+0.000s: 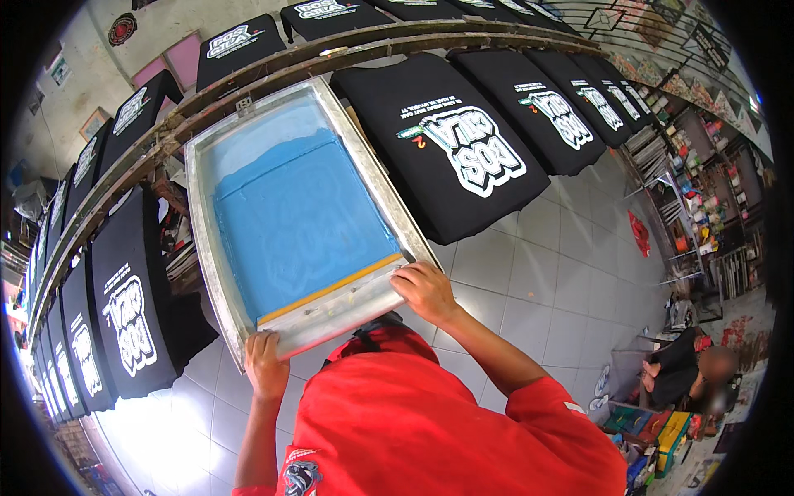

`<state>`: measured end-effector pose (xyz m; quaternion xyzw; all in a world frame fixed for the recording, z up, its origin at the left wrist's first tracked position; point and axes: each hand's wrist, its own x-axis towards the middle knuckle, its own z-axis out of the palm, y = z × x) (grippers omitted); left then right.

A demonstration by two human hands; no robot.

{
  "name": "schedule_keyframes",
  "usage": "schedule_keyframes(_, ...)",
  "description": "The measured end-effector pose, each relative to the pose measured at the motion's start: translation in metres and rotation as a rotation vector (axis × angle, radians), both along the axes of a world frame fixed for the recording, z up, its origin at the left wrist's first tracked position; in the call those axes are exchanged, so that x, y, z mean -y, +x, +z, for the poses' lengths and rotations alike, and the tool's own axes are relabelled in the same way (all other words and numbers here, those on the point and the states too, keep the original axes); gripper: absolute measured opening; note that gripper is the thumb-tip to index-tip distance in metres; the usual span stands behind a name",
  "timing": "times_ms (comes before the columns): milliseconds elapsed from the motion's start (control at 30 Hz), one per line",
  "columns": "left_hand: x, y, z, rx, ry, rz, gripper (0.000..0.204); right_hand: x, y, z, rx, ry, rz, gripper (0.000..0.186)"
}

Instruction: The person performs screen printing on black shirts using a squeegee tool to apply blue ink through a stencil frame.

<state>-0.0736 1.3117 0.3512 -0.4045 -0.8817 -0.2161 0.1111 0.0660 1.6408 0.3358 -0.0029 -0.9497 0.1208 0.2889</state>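
A screen printing frame [387, 194] with a pale, worn rim slants away from me. Blue ink [289, 207] covers most of its mesh, lighter toward the far end. Along the near end lies a squeegee with a yellow-orange blade [331, 289]. My left hand [266, 365] is closed round the near left corner of the frame, and my right hand [423, 291] grips its near right corner, fingers over the top beside the blade's end. What lies beneath the frame is hidden. Just right of it, a black printed T-shirt [397, 91] is stretched flat.
More black T-shirts [116, 248] with white prints hang over boards in rows to the left, right and far side. A long rail [289, 64] runs behind the frame. Shelves of jars [711, 198] stand at right. Another person [682, 368] sits low at the right on the tiled floor [529, 273].
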Motion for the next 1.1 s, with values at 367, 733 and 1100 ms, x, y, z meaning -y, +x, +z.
schedule_keyframes(367,0.002,0.016,-0.004,0.086,-0.054,0.002,0.057,-0.003,0.016,0.004,0.208,-0.231,0.05,0.054)
schedule_keyframes(733,0.089,-0.066,-0.082,1.236,0.691,0.733,0.062,-0.053,-0.004,-0.023,0.333,-1.063,-0.411,0.058)
schedule_keyframes(1100,0.072,-0.055,-0.026,0.725,0.294,0.898,0.06,-0.052,-0.015,-0.014,0.334,-0.827,-0.507,0.046)
